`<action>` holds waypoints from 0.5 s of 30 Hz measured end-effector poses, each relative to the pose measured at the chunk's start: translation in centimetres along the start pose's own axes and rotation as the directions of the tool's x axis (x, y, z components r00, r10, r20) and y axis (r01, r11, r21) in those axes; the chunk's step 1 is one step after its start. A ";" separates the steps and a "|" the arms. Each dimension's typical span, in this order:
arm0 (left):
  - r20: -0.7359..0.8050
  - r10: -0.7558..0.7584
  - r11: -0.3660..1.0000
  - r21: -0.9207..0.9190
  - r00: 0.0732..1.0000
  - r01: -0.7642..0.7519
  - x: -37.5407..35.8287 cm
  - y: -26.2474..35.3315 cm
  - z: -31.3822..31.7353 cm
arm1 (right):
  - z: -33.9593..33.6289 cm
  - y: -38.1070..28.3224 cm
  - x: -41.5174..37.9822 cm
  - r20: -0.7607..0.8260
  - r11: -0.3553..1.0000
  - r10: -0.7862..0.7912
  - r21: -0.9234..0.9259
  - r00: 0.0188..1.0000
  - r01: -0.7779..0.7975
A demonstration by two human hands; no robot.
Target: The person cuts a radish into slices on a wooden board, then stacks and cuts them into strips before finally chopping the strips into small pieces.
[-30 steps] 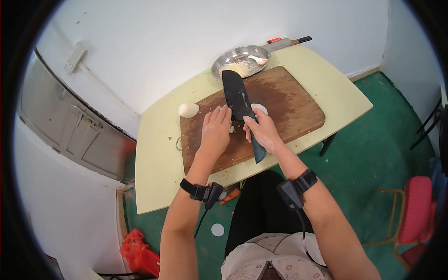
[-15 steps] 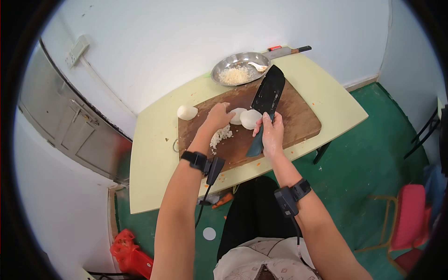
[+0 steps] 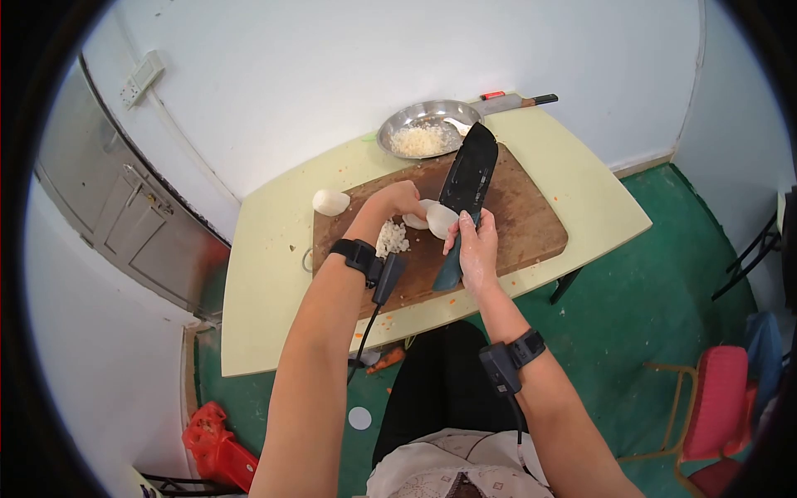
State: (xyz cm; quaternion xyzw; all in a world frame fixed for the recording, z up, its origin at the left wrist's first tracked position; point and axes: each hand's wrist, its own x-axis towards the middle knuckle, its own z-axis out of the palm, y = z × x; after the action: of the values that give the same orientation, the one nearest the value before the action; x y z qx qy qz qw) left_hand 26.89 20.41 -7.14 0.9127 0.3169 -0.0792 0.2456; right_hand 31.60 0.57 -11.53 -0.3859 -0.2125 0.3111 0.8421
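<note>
My right hand point(image 3: 479, 253) grips the handle of a black-bladed kitchen knife point(image 3: 471, 170), its broad blade pointing away over the wooden cutting board point(image 3: 529, 217). My left hand point(image 3: 397, 201) reaches over the board, fingers bent down and closed at the edge of a white radish slice point(image 3: 442, 222). That slice looks tilted and lies close to the knife's handle end. Another white slice point(image 3: 414, 222) is partly hidden under my left fingers. Beside my left wrist sits a small heap of chopped white bits point(image 3: 392, 238).
A peeled white radish piece point(image 3: 330, 202) rests at the board's left corner. Behind the board stands a metal dish point(image 3: 432, 108) with pale chopped bits and a white spoon. A second knife point(image 3: 506, 103) lies beside it on the yellow table point(image 3: 261, 274). A red chair point(image 3: 716, 398) stands right.
My left hand has shifted right and down onto the slices, and the nearer slice has tipped. The knife stays in my right hand. The whole view has moved slightly.
</note>
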 end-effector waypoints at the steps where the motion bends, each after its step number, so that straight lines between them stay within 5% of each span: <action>1: -0.071 0.028 1.000 -0.010 0.997 -0.029 0.0 0.0 0.5 | 0.0 0.1 0.0 0.000 1.000 -0.003 -0.006 1.000 0.003; 5: -0.141 0.008 0.997 -0.073 0.990 -0.018 -2.3 2.1 -0.2 | 0.1 0.1 0.0 -0.009 1.000 -0.013 -0.002 1.000 0.013; 11: -0.391 -0.189 0.876 -0.482 0.901 -0.025 -8.1 1.3 -2.9 | -0.1 0.2 0.1 0.008 1.000 -0.022 -0.011 1.000 0.022; 13: -0.364 -0.238 0.846 -0.534 0.901 0.008 -10.7 -1.1 -3.5 | -0.2 0.2 0.2 0.021 1.000 -0.006 -0.024 1.000 0.006; 15: -0.328 -0.305 0.585 -0.805 0.894 -0.096 -13.1 -4.8 -2.0 | -0.2 0.0 0.0 0.051 0.999 0.013 -0.045 0.999 -0.011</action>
State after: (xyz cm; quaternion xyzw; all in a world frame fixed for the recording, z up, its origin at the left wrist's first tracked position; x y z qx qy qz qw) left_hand 13.63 17.63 -3.37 0.6742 0.4186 0.2627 0.5488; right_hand 31.69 0.47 -11.61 -0.3976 -0.2386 0.3213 0.8257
